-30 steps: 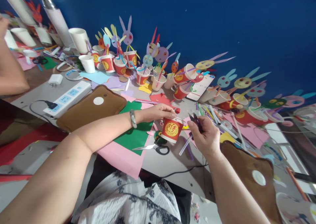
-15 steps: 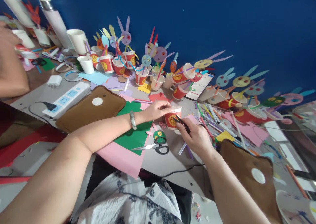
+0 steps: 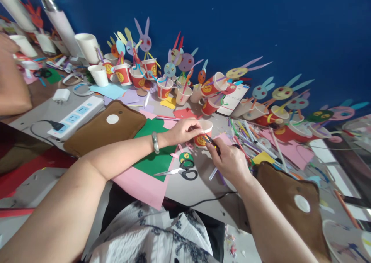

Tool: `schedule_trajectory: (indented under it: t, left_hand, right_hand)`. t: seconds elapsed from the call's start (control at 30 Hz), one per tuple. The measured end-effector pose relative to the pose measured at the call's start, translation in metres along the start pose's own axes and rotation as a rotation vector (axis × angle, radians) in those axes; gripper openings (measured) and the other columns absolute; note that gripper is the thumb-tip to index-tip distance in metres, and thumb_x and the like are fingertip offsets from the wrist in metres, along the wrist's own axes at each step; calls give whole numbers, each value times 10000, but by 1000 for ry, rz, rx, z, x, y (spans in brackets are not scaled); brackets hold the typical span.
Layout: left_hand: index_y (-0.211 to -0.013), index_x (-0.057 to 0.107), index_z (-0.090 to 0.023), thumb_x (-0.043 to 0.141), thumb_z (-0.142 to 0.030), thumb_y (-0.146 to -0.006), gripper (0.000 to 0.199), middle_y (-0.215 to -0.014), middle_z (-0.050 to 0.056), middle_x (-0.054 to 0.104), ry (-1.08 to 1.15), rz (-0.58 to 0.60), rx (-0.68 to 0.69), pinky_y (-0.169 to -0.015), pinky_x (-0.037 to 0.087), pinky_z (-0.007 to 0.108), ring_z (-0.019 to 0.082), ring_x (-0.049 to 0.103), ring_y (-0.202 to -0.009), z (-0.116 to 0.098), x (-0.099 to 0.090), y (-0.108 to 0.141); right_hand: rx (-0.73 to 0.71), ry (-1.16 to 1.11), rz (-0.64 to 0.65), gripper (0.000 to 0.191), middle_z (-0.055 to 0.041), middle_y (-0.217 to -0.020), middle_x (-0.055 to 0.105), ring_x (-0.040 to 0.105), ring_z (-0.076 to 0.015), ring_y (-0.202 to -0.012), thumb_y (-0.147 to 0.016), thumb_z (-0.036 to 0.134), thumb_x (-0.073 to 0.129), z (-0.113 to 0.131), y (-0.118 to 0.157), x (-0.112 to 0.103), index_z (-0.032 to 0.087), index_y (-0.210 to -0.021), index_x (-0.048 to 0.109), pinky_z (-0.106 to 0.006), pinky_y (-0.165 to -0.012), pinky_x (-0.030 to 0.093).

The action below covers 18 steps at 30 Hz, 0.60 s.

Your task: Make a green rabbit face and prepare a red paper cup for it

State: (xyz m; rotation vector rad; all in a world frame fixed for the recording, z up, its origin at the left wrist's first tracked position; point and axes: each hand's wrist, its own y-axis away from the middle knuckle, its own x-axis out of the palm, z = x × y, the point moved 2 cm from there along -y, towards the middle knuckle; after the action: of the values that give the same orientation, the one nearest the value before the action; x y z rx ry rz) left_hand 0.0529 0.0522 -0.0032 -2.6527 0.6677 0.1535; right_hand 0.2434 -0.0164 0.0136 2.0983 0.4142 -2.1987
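A red and white paper cup (image 3: 199, 139) stands upright on the grey table, its rim tilted a little toward me. My left hand (image 3: 185, 131) is closed on the cup's left edge. Dark-handled scissors (image 3: 213, 141) are gripped in my right hand (image 3: 228, 156), with their tip against the front of the cup. In front of the cup lie a green rabbit face (image 3: 186, 158) with pink ears and a second pair of scissors (image 3: 181, 170), partly on the green paper (image 3: 156, 160).
Several cups with paper rabbits line the blue wall. A brown pouch (image 3: 98, 133) and a power strip (image 3: 75, 116) lie left, another pouch (image 3: 290, 193) right. Straws and pens (image 3: 252, 139) litter the right side. Another person's arm (image 3: 11, 77) is far left.
The cup has tipped slightly toward me, so more of its inside shows. My left fingers have shifted a little at its rim. The whole view has moved slightly.
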Motion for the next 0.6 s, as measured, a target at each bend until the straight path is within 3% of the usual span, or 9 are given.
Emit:
schedule_trajectory:
  t: [0.27, 0.6]
  left_hand:
    - [-812, 585, -165, 583, -415, -941, 282, -802, 19, 585, -59, -6, 92, -668, 424, 272, 135, 552, -718, 4, 4, 2]
    - [-777, 613, -159, 553, -414, -981, 332, -836, 49, 618, -189, 8, 187, -724, 447, 284, 153, 584, -780, 0, 5, 4]
  right_hand:
    - [51, 224, 46, 417, -72, -605, 667, 565, -193, -493, -1035, 488, 412, 11, 7, -7, 167, -1006, 676, -260, -499, 162]
    - [58, 297, 59, 410, -77, -648, 685, 581, -194, -481, -1037, 495, 405, 16, 11, -9, 176, -985, 658, -270, -495, 136]
